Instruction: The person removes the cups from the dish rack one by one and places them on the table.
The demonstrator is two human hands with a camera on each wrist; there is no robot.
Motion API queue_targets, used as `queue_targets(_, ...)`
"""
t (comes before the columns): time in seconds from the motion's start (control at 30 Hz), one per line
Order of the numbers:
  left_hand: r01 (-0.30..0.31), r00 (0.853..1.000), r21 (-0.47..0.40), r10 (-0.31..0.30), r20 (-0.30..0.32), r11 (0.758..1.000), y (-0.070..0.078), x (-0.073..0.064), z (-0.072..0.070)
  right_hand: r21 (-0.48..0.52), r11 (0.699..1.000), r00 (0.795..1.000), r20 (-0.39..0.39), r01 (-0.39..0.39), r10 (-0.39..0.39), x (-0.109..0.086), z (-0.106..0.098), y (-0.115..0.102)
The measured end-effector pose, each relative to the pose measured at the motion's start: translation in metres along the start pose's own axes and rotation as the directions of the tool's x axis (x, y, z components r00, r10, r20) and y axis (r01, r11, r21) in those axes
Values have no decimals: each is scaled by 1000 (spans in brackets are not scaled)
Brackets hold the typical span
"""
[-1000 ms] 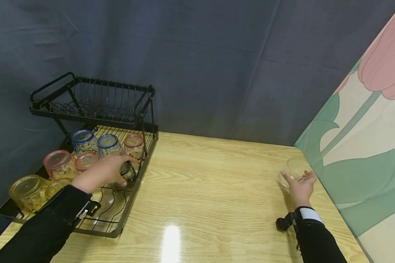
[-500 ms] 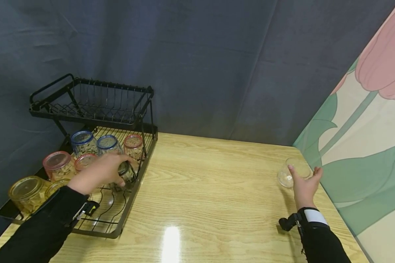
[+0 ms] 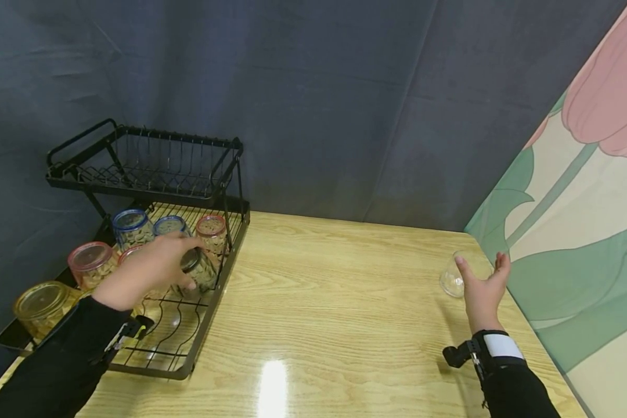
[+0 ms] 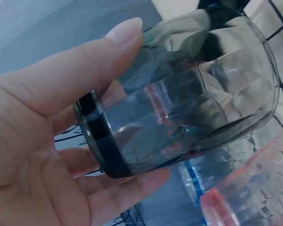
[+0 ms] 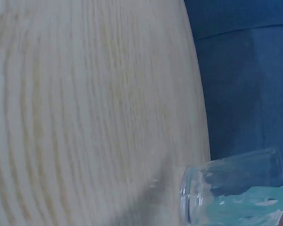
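My left hand (image 3: 148, 268) grips a grey-tinted drinking glass (image 3: 202, 273) over the right side of the rack's lower tier. In the left wrist view, thumb and fingers wrap the dark thick end of this faceted glass (image 4: 179, 108). It leans, with its dark end towards my palm. At the right of the table, a clear glass (image 3: 451, 283) stands upright, partly hidden behind my right hand (image 3: 485, 297). That hand is spread, thumb and fingers apart, holding nothing. The right wrist view shows the clear glass (image 5: 236, 188) on the tabletop, with a bit of finger at the corner.
The black two-tier dish rack (image 3: 188, 371) holds upside-down glasses: yellow (image 3: 44, 305), pink (image 3: 90, 264), blue (image 3: 132, 226), and another pink glass (image 3: 212, 229) near a rack post. Dark cloth (image 3: 334, 116) hangs behind the wooden table (image 3: 334, 302); a tulip-print panel (image 3: 569, 273) flanks the right.
My right hand has let go of the clear glass and drawn back, its fingers spreading. The left hand has moved slightly up and left, raising and tilting the grey glass.
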State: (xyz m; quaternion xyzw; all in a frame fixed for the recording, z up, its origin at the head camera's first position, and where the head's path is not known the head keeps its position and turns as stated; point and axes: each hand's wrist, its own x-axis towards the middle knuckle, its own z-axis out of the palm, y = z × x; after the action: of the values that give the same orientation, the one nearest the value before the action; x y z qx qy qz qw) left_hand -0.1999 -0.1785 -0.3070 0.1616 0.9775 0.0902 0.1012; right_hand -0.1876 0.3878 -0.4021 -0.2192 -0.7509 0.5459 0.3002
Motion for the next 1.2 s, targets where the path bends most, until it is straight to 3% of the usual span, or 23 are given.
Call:
queue_targets(0.37,-54,993,-20,52,-108,998,8,-7,-9,198,976,992,72,88,-104,-12,12,-22)
queue_targets(0.77,-25,985,-54,16,-171,998,14,-5,-13,341,930,960,185,137,-209,-35,29,-49)
queue_targets(0.93,-6,982,-85,-10,-190,996,15,-5,-13,434,893,942,234,120,-241,-46,37,-61)
queue_targets(1.2,-43,963,-152,1,-268,987,19,-6,-11,572,818,917,294,57,-270,-62,47,-73)
